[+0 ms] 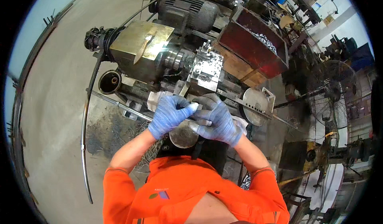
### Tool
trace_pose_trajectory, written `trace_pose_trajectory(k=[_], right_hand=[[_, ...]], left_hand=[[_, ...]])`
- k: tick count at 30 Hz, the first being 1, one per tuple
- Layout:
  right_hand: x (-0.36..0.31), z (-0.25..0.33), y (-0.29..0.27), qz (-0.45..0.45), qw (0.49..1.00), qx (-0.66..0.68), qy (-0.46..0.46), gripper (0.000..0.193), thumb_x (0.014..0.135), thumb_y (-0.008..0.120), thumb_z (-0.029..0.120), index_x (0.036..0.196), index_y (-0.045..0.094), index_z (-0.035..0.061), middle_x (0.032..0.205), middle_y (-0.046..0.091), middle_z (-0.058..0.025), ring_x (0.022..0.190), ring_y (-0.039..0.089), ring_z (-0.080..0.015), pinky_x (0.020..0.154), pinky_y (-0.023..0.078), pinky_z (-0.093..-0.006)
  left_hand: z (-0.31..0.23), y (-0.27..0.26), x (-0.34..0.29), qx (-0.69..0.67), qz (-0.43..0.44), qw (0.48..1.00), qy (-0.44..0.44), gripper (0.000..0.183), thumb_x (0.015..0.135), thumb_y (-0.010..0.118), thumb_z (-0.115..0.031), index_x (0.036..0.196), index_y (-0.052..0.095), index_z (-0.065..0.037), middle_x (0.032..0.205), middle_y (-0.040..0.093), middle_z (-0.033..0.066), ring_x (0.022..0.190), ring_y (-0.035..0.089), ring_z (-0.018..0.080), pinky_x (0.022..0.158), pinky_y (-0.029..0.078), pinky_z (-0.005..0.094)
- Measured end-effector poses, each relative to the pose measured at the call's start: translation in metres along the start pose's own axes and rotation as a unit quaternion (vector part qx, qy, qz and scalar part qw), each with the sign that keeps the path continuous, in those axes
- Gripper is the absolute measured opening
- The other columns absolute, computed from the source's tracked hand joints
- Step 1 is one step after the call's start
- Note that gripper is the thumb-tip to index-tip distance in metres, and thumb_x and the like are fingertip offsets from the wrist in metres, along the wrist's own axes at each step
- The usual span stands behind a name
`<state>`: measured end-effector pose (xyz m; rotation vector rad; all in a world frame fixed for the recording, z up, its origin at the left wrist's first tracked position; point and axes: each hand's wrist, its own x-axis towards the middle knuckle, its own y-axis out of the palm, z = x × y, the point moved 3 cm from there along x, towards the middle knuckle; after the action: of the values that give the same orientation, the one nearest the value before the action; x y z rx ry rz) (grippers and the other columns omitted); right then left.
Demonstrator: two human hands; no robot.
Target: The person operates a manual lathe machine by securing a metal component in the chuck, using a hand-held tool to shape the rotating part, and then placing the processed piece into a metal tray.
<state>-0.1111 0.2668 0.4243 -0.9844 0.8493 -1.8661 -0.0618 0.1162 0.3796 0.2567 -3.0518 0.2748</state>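
Observation:
My left hand (169, 114) and my right hand (218, 118), both in blue-grey knit gloves with pale fingertips, meet in front of a lathe. The fingers of both are bent together at the tips. Anything pinched between them is too small or too hidden to name. Just beyond the hands stands the lathe's metal tool post (205, 68), bright with chips. To its left is the round chuck (173, 59). Below my hands shows a round, worn metal disc (183, 135). A pale cloth (157, 100) lies beside my left hand.
A wooden-handled brush (143, 50) lies on the brassy headstock cover (123, 42). Behind sits a large motor (187, 12). A red bin (255, 40) of metal pieces stands at far right, a caged fan (333, 92) beyond. A long rod (84, 144) hangs at left; shavings litter the floor.

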Motion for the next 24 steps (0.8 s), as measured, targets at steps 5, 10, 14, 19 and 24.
trace_pose_trajectory(k=[5, 10, 14, 19, 24], right_hand=[[0.014, -0.005, 0.010, 0.003, 0.999, -0.028, -0.018, 0.036, 0.069, 0.068, 0.034, 0.097, 0.066, 0.0128, 0.110, 0.057, -0.0140, 0.102, 0.050, -0.0350, 0.086, 0.043, -0.0446], [0.032, -0.019, 0.018, 0.012, 0.994, -0.108, -0.033, 0.030, 0.071, 0.066, 0.039, 0.088, 0.070, 0.0142, 0.103, 0.062, -0.0102, 0.100, 0.052, -0.0320, 0.082, 0.045, -0.0425], [0.070, -0.039, 0.009, -0.034, 0.989, -0.135, 0.054, 0.032, 0.074, 0.063, 0.045, 0.080, 0.073, 0.0152, 0.096, 0.064, -0.0079, 0.098, 0.053, -0.0301, 0.084, 0.043, -0.0409], [0.112, -0.095, 0.021, 0.057, 0.951, -0.258, 0.158, 0.035, 0.073, 0.064, 0.046, 0.081, 0.072, 0.0134, 0.088, 0.065, -0.0106, 0.091, 0.056, -0.0293, 0.083, 0.043, -0.0388], [0.122, -0.122, 0.035, 0.105, 0.950, -0.219, 0.195, 0.057, 0.073, 0.055, 0.058, 0.075, 0.068, 0.0024, 0.078, 0.064, -0.0176, 0.086, 0.059, -0.0322, 0.090, 0.038, -0.0402]], left_hand=[[0.001, -0.015, 0.002, 0.014, 0.024, 0.999, -0.028, 0.033, 0.079, 0.067, -0.029, 0.068, 0.065, 0.002, 0.054, 0.055, 0.0034, 0.051, 0.047, 0.0067, 0.048, 0.039, 0.0261], [0.004, -0.049, 0.005, 0.098, 0.102, 0.990, 0.001, 0.037, 0.083, 0.060, -0.035, 0.080, 0.065, 0.001, 0.060, 0.057, 0.0046, 0.056, 0.050, 0.0095, 0.053, 0.042, 0.0285], [-0.004, -0.122, -0.020, 0.264, -0.003, 0.963, -0.044, 0.038, 0.085, 0.056, -0.038, 0.095, 0.065, -0.003, 0.075, 0.065, 0.0133, 0.070, 0.064, 0.0252, 0.066, 0.049, 0.0359], [0.028, -0.227, -0.085, 0.624, -0.200, 0.755, -0.031, 0.025, 0.084, 0.057, -0.032, 0.088, 0.064, -0.009, 0.071, 0.063, 0.0108, 0.067, 0.060, 0.0298, 0.063, 0.046, 0.0411], [0.073, -0.269, -0.148, 0.596, -0.194, 0.739, -0.247, 0.031, 0.084, 0.055, -0.040, 0.093, 0.065, -0.012, 0.075, 0.064, 0.0122, 0.074, 0.061, 0.0304, 0.066, 0.047, 0.0411]])
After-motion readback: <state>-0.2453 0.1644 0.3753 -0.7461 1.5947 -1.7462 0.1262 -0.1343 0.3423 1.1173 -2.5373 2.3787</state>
